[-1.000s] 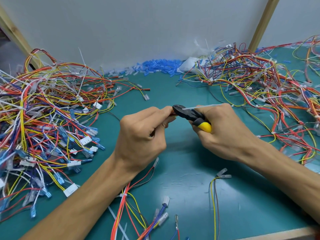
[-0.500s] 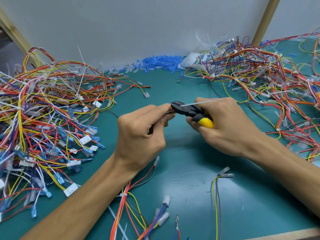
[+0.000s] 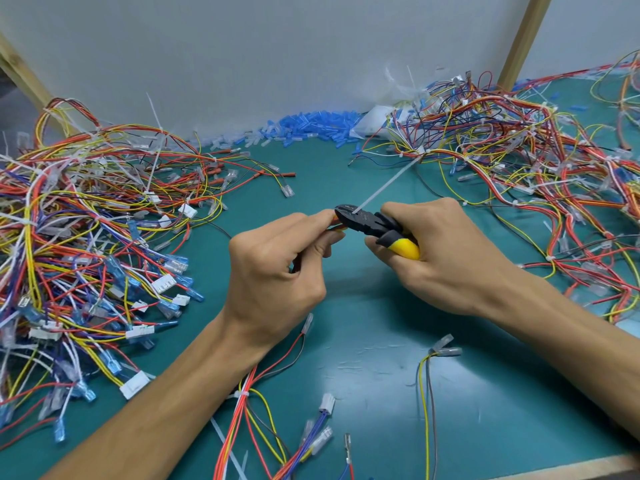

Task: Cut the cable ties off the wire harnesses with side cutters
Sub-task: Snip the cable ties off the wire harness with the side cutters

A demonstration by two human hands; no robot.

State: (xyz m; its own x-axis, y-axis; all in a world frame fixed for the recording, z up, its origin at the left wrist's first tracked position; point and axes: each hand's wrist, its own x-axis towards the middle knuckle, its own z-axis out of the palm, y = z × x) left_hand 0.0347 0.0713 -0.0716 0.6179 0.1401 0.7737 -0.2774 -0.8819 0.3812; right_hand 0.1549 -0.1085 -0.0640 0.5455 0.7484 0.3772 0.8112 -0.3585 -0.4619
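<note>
Teal matting covers the table (image 3: pixel 374 327), with a pale wall behind it. At the centre, the left hand (image 3: pixel 277 268) has its fingers (image 3: pixel 320 216) curled tight, thumb and forefinger pinching a harness (image 3: pixel 244 401) whose red, orange and yellow wires trail down under the forearm. The right hand (image 3: pixel 446 258) is clenched round the yellow-and-black handles of the side cutters (image 3: pixel 374 226). Their black nose meets the left fingertips, and I cannot tell how far the blades are closed. A white cable tie (image 3: pixel 388 185) sits at the nose. Half a second ago its tail lay almost level over the right knuckles; now it slants up and away to the right. Loose harnesses are heaped in a left pile (image 3: pixel 86 237) and a right pile (image 3: pixel 519 174), and blue sleeves (image 3: pixel 311 124) are piled against the wall.
</note>
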